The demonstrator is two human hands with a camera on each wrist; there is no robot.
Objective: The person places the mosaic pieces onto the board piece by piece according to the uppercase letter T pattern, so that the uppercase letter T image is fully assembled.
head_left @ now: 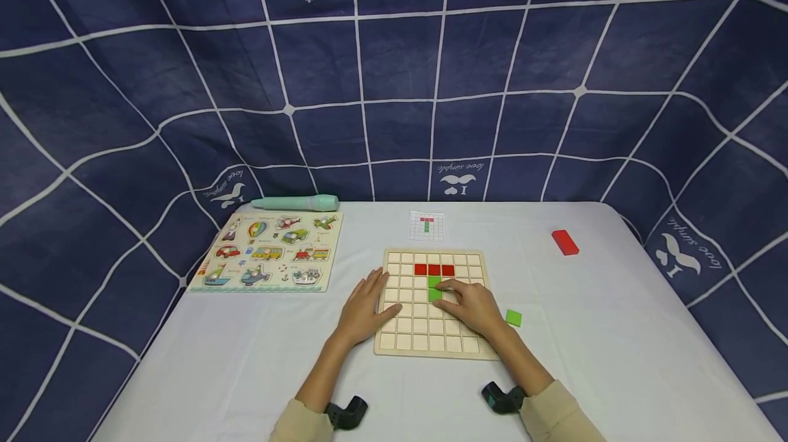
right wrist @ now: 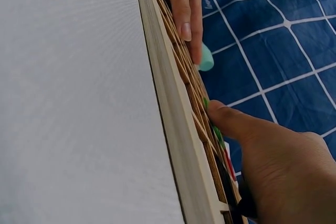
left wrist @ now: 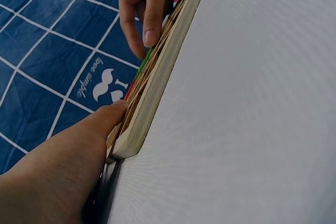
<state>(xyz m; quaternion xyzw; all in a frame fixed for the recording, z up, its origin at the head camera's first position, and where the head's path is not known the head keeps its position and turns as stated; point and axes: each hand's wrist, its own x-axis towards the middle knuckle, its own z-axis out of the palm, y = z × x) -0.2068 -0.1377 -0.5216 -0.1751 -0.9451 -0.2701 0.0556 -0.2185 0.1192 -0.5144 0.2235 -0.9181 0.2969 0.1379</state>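
Observation:
A wooden grid board [head_left: 418, 345] lies flat on the white table. Three red tiles [head_left: 434, 269] form a row in its upper part. Below the middle one, two green square tiles sit one under the other. My right hand [head_left: 474, 306] has its thumb and index finger at opposite edges of the lower green tile [head_left: 435, 295], pinching it at the board's surface. Along the board's left edge rests my left hand [head_left: 362, 315], fingers extended and thumb spread over the grid. Another green tile [head_left: 514, 318] lies on the table just right of the board.
Behind the board is a small card [head_left: 426, 226] printed with a red and green T. A picture puzzle board [head_left: 280, 254] lies at the left, with a mint-green pen-shaped object [head_left: 295, 203] behind it. A red block [head_left: 565, 242] sits at the right.

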